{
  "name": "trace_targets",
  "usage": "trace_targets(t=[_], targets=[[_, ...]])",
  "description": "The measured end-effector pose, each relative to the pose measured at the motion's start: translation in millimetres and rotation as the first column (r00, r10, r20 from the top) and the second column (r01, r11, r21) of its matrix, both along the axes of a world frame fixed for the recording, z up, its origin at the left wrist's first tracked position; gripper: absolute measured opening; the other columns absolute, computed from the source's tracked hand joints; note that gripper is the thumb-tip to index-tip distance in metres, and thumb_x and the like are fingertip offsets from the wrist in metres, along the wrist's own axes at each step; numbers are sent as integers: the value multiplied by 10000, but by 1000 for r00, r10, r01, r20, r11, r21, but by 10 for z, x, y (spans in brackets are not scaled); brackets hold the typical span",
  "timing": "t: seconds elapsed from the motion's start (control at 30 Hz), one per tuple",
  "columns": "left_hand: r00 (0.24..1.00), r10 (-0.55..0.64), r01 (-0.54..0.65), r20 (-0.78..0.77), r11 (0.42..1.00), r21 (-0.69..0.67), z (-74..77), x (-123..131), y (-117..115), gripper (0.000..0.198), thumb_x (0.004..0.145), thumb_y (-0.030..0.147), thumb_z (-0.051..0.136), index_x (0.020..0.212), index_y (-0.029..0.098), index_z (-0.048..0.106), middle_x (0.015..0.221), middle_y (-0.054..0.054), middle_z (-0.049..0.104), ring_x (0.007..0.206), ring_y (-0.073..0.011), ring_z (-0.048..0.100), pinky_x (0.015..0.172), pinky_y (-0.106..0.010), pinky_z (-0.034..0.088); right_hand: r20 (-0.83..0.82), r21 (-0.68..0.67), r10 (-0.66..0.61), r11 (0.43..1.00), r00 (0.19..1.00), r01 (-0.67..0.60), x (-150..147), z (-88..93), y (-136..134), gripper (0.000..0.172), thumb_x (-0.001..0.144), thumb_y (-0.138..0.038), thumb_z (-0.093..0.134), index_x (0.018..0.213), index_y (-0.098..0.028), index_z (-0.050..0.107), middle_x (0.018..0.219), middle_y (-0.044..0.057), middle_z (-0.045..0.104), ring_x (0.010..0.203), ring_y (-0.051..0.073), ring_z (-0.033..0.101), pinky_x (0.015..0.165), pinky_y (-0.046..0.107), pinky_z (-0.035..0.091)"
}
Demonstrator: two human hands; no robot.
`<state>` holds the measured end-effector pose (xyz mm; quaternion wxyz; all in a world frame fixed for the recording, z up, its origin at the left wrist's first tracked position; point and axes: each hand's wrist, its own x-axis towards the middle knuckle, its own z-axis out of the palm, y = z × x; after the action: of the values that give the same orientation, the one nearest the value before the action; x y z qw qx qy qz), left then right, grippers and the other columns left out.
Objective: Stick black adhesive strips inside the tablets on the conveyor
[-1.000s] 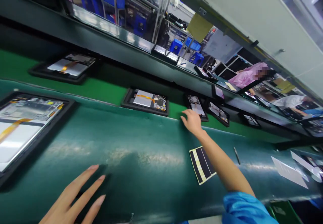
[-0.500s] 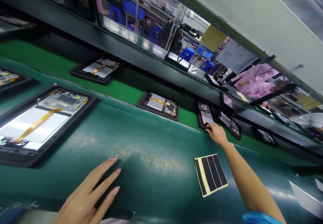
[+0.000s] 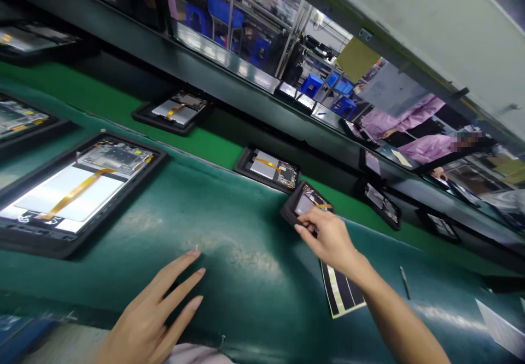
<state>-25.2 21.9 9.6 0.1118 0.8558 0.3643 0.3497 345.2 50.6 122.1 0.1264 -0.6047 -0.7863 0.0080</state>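
Note:
My right hand [image 3: 330, 238] grips the near edge of an opened tablet in a black frame [image 3: 304, 201], tilted and lifted at the belt's near edge. Its circuit board and part of an orange ribbon show; my fingers cover the rest. Under my right wrist lies a sheet of black adhesive strips [image 3: 337, 292], partly hidden by the forearm. My left hand [image 3: 159, 304] hovers low over the green bench [image 3: 229, 227], fingers spread, holding nothing. Beyond it, at the left, a larger-looking opened tablet [image 3: 77, 189] rests on the bench with its white battery and orange ribbon showing.
Several more framed tablets sit along the green belt [image 3: 221, 148], including one tablet [image 3: 268, 168] just behind the held one. A thin tool [image 3: 405, 283] and a white sheet [image 3: 498, 325] lie at the right. Across the line sits a person in a pink sleeve [image 3: 426, 148].
My right hand has picked the tablet up off the belt and carried it left and toward me, over the bench edge. My left hand stays spread in nearly the same place.

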Motion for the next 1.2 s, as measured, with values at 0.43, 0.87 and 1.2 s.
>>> trace_targets(t=[0.43,0.87,1.2], targets=[[999,34,-33,21,998,-52,-111,-173,-1,363,988,287,544,1338,259,639,1488,-69,590,1236,-253,680,1075,-377,577,-250,35,221,975,943,-220,5,-316,-341,239,1024,-301,595,1245,-226,649,1139,75,740,1055,208,684,948,380,515],[1000,-1,1,6,999,-42,12,-117,44,352,1001,288,518,1333,256,630,1462,-53,607,1223,-205,683,1120,-308,526,103,11,274,961,956,-276,498,-683,-435,54,995,-252,660,986,-200,672,1009,53,723,929,200,626,877,363,430],[1000,22,-22,18,1000,-15,106,-102,88,314,1007,277,520,1293,229,639,1449,-79,605,1232,-245,673,1116,-366,529,115,115,395,906,911,-407,-394,-967,-642,189,1043,-339,608,936,-190,656,927,35,731,789,168,605,775,346,371]])
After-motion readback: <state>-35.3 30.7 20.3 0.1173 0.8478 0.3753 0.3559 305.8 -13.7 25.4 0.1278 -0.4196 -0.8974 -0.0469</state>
